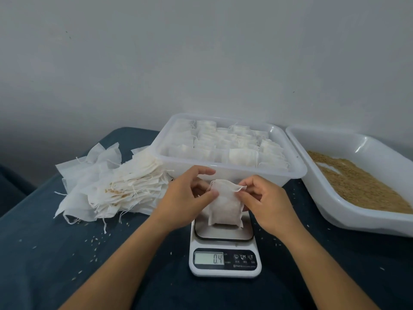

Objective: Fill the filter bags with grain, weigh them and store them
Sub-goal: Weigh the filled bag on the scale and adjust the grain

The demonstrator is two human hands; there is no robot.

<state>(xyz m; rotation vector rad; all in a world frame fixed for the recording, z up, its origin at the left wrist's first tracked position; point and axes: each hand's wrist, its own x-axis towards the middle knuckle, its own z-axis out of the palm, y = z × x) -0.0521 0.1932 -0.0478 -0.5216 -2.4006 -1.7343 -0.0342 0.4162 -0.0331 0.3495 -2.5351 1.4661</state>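
Note:
A white filter bag (225, 208) bulging with grain hangs upright just above the platform of a white kitchen scale (224, 249), whose display reads 0.4. My left hand (190, 198) pinches the bag's top left edge by the drawstring. My right hand (266, 202) pinches the top right corner. Behind the hands stands a clear plastic tub (288, 173) packed with several filled bags. A white tray (357, 220) with brown grain (362, 184) in it sits at the right.
A loose pile of empty filter bags (116, 186) with dangling strings lies at the left on the dark blue cloth (55, 253). Stray grains are scattered over the cloth around the scale. A plain wall rises behind the table.

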